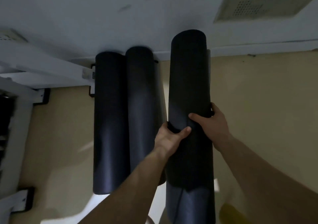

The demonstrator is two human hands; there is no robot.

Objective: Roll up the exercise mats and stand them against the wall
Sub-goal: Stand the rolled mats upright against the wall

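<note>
Wall [86, 17]: pale, across the top of the view, with a baseboard [258, 46] along its foot
Floor [266, 103]: beige, spread below the baseboard on both sides of the mats
Frame [43, 72]: white metal with black feet, at the left edge, 1 bar reaching in just beside the left mat
Held mat [188, 77]: dark roll, largest in view, right of the other 2 with a narrow strip of floor between; far end overlapping the wall in the picture, near end running off the bottom edge; loose outer edge showing along the right side; cannot tell whether touching wall or floor
Middle mat [142, 103]: dark roll, on end at the baseboard, touching the left mat along its length, near end partly hidden by the left forearm
Left mat [110, 120]: dark roll, on end at the baseboard, just beside a black foot of the frame
Panel [258, 1]: off-white, on the wall at top right, with a patch of small holes and blurred blue print
Right hand [213, 122]: grasping the held mat from the right, thumb laid across the front, fingers curled round the far side
Left hand [169, 137]: grasping the held mat from the left, just below the right hand, thumb across the front, tip near the right thumb
Yellow patch [232, 213]: blurred, bottom right beside the held mat, too unclear to name
</note>
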